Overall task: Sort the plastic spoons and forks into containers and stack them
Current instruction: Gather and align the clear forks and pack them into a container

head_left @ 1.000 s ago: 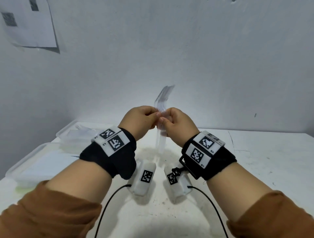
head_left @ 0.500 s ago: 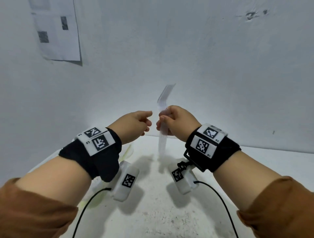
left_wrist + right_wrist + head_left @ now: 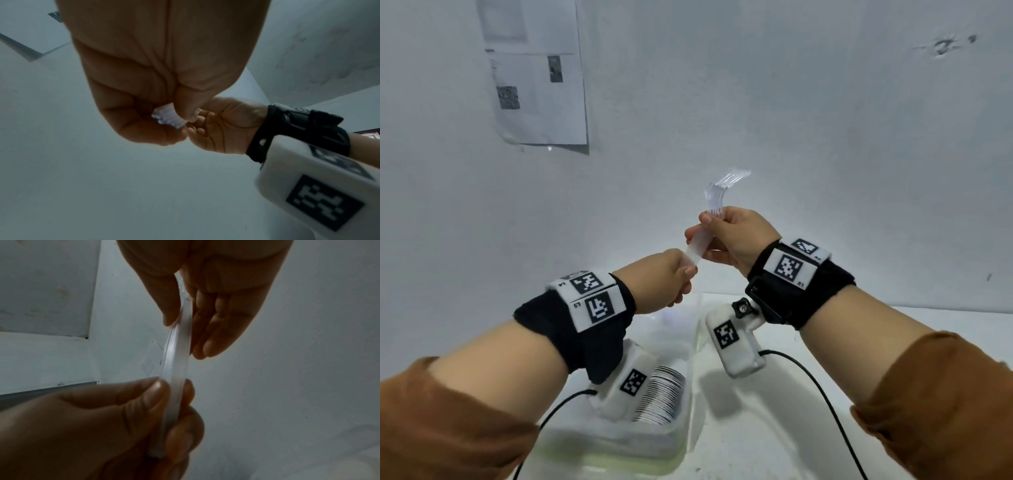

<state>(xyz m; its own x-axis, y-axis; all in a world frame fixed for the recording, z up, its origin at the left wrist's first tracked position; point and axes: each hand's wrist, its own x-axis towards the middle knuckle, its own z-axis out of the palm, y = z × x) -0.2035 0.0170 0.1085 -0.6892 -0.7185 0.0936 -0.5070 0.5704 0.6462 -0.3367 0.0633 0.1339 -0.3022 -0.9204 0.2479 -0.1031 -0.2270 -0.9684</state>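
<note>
Both hands grasp one nested bundle of clear forks [image 3: 703,236] in the air above the table: the right hand [image 3: 739,236] pinches it near the tines, the left hand [image 3: 664,281] pinches the handle ends. Only the head view shows the container [image 3: 681,435] on the table below, with stacked cutlery [image 3: 662,394] inside; the left wrist view alone shows the ridged handle tips [image 3: 167,117]. The wristband markers [image 3: 789,267] read R1 and L, other print is too blurred
</note>
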